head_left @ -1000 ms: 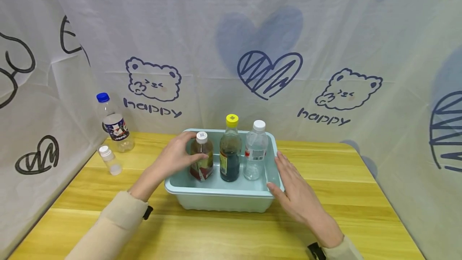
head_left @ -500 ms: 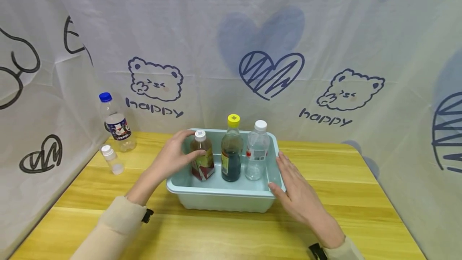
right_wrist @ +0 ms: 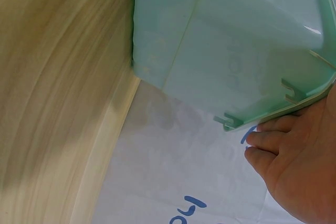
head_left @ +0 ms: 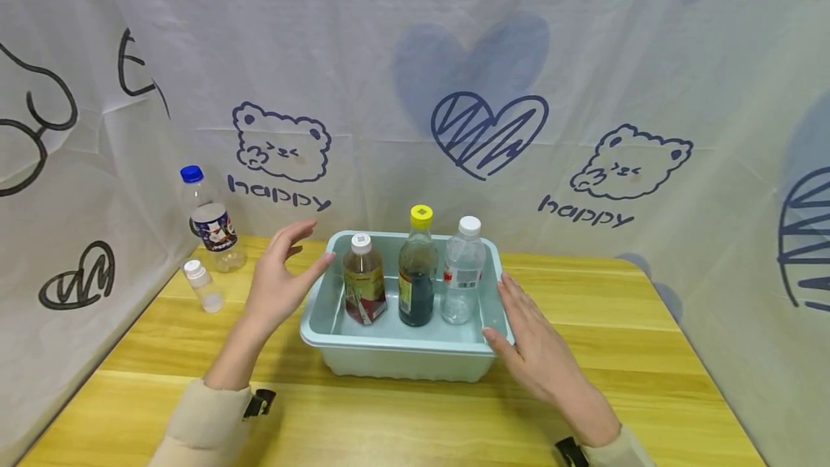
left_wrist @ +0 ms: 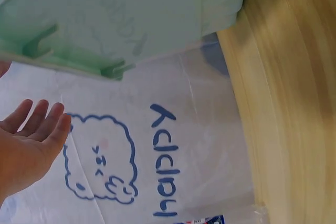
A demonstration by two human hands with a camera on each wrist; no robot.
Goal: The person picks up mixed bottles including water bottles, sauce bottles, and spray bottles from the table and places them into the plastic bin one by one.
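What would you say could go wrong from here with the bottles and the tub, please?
The small bottle is close to the left edge of the table, so a stray brush from the left hand might knock it off. The right hand rests against the right rim of the tub; a sudden push there could perhaps tip the yellow-capped bottle into the clear bottle beside it.
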